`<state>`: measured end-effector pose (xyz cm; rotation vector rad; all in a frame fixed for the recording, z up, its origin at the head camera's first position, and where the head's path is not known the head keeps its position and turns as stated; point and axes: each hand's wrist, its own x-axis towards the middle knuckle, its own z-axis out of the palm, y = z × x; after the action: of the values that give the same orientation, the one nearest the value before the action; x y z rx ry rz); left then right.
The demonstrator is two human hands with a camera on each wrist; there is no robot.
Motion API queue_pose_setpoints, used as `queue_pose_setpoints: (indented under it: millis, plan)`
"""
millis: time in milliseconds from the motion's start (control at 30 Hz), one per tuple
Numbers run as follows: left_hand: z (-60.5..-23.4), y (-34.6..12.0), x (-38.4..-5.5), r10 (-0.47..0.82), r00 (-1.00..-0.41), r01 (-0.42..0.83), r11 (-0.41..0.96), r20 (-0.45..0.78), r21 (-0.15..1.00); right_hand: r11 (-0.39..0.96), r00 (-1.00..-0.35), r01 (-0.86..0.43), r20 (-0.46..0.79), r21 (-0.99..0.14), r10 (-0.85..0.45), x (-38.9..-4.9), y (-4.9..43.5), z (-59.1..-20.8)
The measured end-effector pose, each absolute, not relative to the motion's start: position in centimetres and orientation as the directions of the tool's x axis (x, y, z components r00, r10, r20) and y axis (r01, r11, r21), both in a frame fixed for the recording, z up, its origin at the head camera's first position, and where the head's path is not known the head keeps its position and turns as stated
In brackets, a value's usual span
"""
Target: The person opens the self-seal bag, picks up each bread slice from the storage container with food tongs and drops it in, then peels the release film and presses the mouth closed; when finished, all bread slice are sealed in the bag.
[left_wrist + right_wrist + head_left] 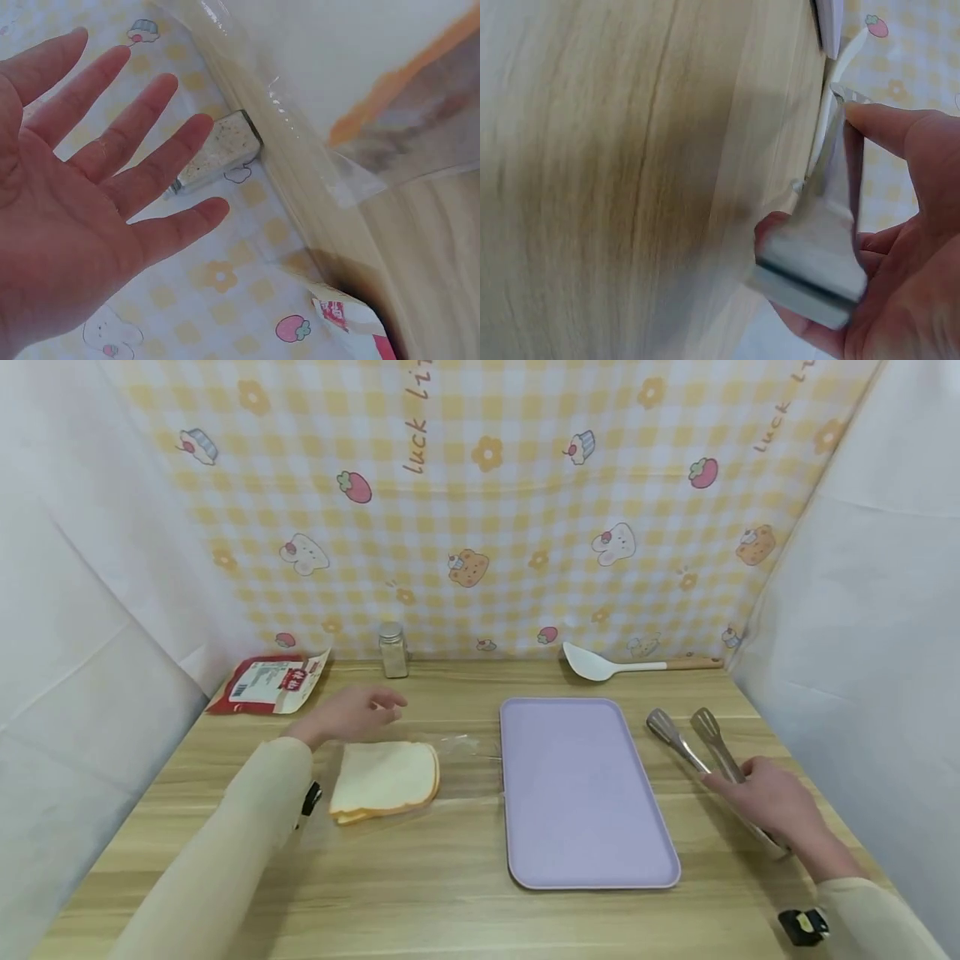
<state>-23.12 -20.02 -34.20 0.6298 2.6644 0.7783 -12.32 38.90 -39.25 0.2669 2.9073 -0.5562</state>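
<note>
Two stacked bread slices [384, 777] lie in a clear plastic bag [468, 777] on the left half of the table. My left hand [352, 714] hovers at the far edge of the bread, holding nothing; its fingers [154, 169] are spread and fairly straight in the left wrist view. On the right, my right hand [776, 806] grips metal tongs [731, 760], thumb on one side and fingers wrapped round the other. The tongs' two slotted heads point away from me and stand apart. A lilac tray [585, 793] lies between the bread and the tongs.
At the back left lies a red and white food packet [273, 683]. A small glass shaker [393, 652] stands by the back cloth. Along the back right rests a white spatula [600, 664] with a wooden handle. White cloth walls border both sides.
</note>
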Motion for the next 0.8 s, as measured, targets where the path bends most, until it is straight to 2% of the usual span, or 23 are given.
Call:
queue_pose_setpoints:
  millis: [133,300,467,800]
  plan:
    - [-34.8,-18.8,-24.2,0.505,-0.840,0.351,0.784,-0.198,0.512,0.925,-0.964,0.220,-0.212,-0.310,0.158,-12.2,38.5,-39.3]
    - [-35.8,-16.5,-24.8,0.541,-0.786,0.346,0.785,-0.298,0.513,0.934,-0.964,0.215,-0.217,-0.286,0.155,-12.4,38.0,-39.3]
    - [-36.1,-14.5,-25.0,0.582,-0.740,0.396,0.782,-0.337,0.481,0.938,-0.962,0.212,-0.228,-0.273,0.151,-12.7,37.9,-39.2]
    - [-36.6,-13.5,-26.0,0.506,-0.767,0.287,0.820,-0.393,0.495,0.943,-0.961,0.217,-0.225,-0.253,0.161,-13.1,38.2,-39.5]
